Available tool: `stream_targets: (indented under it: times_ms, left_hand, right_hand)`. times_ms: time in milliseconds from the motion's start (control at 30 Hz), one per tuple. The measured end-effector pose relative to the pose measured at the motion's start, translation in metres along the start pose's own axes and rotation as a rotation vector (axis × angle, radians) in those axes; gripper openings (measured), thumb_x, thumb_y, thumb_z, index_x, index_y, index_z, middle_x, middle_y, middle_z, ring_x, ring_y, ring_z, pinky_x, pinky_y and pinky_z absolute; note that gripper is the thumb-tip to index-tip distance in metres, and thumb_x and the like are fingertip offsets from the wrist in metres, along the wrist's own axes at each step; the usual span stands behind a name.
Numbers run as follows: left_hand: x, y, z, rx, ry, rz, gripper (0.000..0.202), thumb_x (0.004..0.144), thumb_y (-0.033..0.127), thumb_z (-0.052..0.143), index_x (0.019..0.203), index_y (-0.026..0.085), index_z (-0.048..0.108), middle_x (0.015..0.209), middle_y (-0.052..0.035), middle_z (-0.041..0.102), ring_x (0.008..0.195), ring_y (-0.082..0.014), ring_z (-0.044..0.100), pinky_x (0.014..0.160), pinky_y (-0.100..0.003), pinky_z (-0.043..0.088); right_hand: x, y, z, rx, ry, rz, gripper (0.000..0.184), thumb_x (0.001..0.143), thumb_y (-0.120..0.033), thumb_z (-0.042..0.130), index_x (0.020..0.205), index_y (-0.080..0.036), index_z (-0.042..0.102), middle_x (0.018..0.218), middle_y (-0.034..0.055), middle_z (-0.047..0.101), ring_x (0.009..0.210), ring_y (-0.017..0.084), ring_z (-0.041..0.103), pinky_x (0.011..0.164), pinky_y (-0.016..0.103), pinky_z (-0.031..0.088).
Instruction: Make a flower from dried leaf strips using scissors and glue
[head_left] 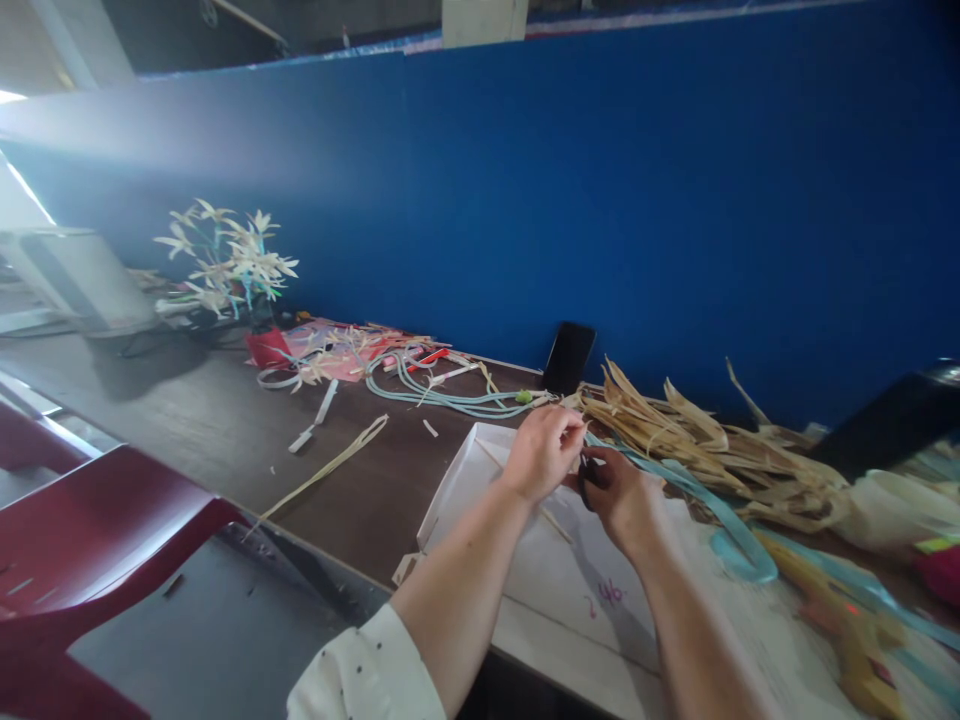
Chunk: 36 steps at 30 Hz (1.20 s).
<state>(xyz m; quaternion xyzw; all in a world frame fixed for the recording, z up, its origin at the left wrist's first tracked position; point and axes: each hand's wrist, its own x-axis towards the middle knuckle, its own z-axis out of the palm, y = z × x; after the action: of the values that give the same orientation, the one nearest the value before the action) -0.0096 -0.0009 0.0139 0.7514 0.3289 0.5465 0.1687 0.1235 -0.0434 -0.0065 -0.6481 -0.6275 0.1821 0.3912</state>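
My left hand [541,455] is pinched closed above the white box lid [517,590]. What its fingertips hold is too small and too hidden to name. Close beside it, my right hand [621,492] grips scissors [586,482] with dark handles. The scissor blades are mostly hidden by the hands, near the left fingertips. Thin pale sticks [555,524] lie on the lid, below the hands. Dried corn husks [675,430] are heaped just beyond and to the right of my right hand.
A yellow glue gun [840,620] lies front right. Behind the hands, a dark phone [568,357] leans against the blue partition [675,200]. Pale blue cords [465,402], a husk-flower arrangement [240,260] in a red pot and a red chair [112,540] are left.
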Motion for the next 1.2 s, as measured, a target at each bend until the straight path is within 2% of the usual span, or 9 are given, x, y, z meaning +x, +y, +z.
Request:
stream_targets:
  times_ms: [133, 400, 533, 667, 833, 900, 1000, 1100, 1200]
  left_hand:
    - [0.000, 0.002, -0.001, 0.034, 0.005, 0.023, 0.010, 0.083, 0.022, 0.045, 0.081, 0.020, 0.054, 0.096, -0.0074, 0.062, 0.095, -0.0158, 0.055, 0.087, -0.030, 0.042]
    - [0.002, -0.001, -0.003, 0.061, 0.092, 0.005, 0.010, 0.084, 0.022, 0.044, 0.080, 0.020, 0.054, 0.093, -0.0074, 0.063, 0.092, -0.0157, 0.056, 0.086, -0.030, 0.042]
    - [0.002, -0.001, 0.000, 0.018, 0.092, -0.039, 0.009, 0.082, 0.022, 0.047, 0.079, 0.020, 0.055, 0.094, -0.0068, 0.064, 0.089, -0.0154, 0.057, 0.085, -0.030, 0.043]
    - [0.000, 0.003, 0.002, -0.116, 0.103, -0.102, 0.008, 0.081, 0.024, 0.050, 0.078, 0.019, 0.057, 0.097, -0.0059, 0.065, 0.088, -0.0140, 0.059, 0.081, -0.027, 0.046]
    - [0.002, 0.007, 0.002, -0.341, 0.138, -0.276, 0.012, 0.079, 0.027, 0.054, 0.080, 0.017, 0.059, 0.101, -0.0058, 0.064, 0.083, -0.0123, 0.060, 0.072, -0.022, 0.047]
    - [0.004, 0.004, 0.002, -0.413, 0.189, -0.336, 0.012, 0.077, 0.027, 0.056, 0.081, 0.016, 0.060, 0.102, -0.0066, 0.064, 0.087, -0.0131, 0.060, 0.073, -0.022, 0.047]
    - [0.007, -0.002, 0.002, -0.461, 0.226, -0.427, 0.014, 0.075, 0.027, 0.057, 0.082, 0.015, 0.060, 0.100, -0.0069, 0.064, 0.083, -0.0123, 0.060, 0.071, -0.022, 0.047]
    - [0.007, -0.008, 0.003, -0.344, 0.179, -0.442, 0.015, 0.075, 0.029, 0.056, 0.080, 0.016, 0.061, 0.089, -0.0044, 0.066, 0.074, -0.0111, 0.059, 0.069, -0.021, 0.045]
    - [0.004, -0.013, 0.005, -0.193, 0.106, -0.460, 0.016, 0.074, 0.031, 0.055, 0.076, 0.017, 0.062, 0.074, -0.0018, 0.064, 0.068, -0.0114, 0.057, 0.065, -0.021, 0.042]
  right_hand:
    - [-0.001, -0.002, 0.001, -0.107, 0.048, 0.018, 0.039, 0.064, -0.036, 0.059, 0.099, -0.020, 0.056, 0.069, 0.0034, 0.066, 0.060, 0.019, 0.059, 0.053, 0.026, 0.036]
    - [-0.005, -0.006, 0.000, 0.001, -0.046, -0.119, 0.042, 0.071, -0.034, 0.055, 0.111, -0.021, 0.054, 0.074, 0.0016, 0.065, 0.065, 0.018, 0.060, 0.059, 0.028, 0.041]
    - [-0.004, -0.005, -0.006, -0.202, 0.033, -0.148, 0.040, 0.074, -0.035, 0.054, 0.113, -0.028, 0.058, 0.082, 0.0032, 0.068, 0.073, 0.021, 0.061, 0.063, 0.030, 0.041]
    - [-0.005, -0.007, -0.014, -0.444, 0.106, -0.071, 0.039, 0.075, -0.041, 0.054, 0.113, -0.034, 0.060, 0.090, 0.0044, 0.069, 0.071, 0.024, 0.061, 0.055, 0.030, 0.037]
    - [-0.001, -0.002, -0.017, -0.440, 0.216, -0.093, 0.039, 0.077, -0.039, 0.051, 0.115, -0.033, 0.058, 0.104, 0.0029, 0.065, 0.082, 0.023, 0.060, 0.063, 0.029, 0.039]
    - [0.001, 0.001, -0.019, -0.403, 0.252, -0.060, 0.040, 0.076, -0.037, 0.051, 0.115, -0.031, 0.058, 0.101, 0.0038, 0.066, 0.084, 0.023, 0.060, 0.065, 0.029, 0.040]
    - [0.003, 0.005, -0.028, -0.399, 0.278, 0.097, 0.040, 0.075, -0.041, 0.050, 0.112, -0.030, 0.060, 0.092, 0.0056, 0.067, 0.080, 0.025, 0.062, 0.061, 0.030, 0.040]
    - [0.004, 0.011, -0.038, -0.451, 0.225, 0.232, 0.040, 0.074, -0.046, 0.050, 0.108, -0.029, 0.062, 0.090, 0.0077, 0.068, 0.077, 0.028, 0.062, 0.057, 0.032, 0.038]
    - [0.006, 0.018, -0.043, -0.474, 0.185, 0.278, 0.040, 0.072, -0.046, 0.051, 0.103, -0.025, 0.064, 0.089, 0.0091, 0.069, 0.081, 0.030, 0.062, 0.058, 0.033, 0.039]
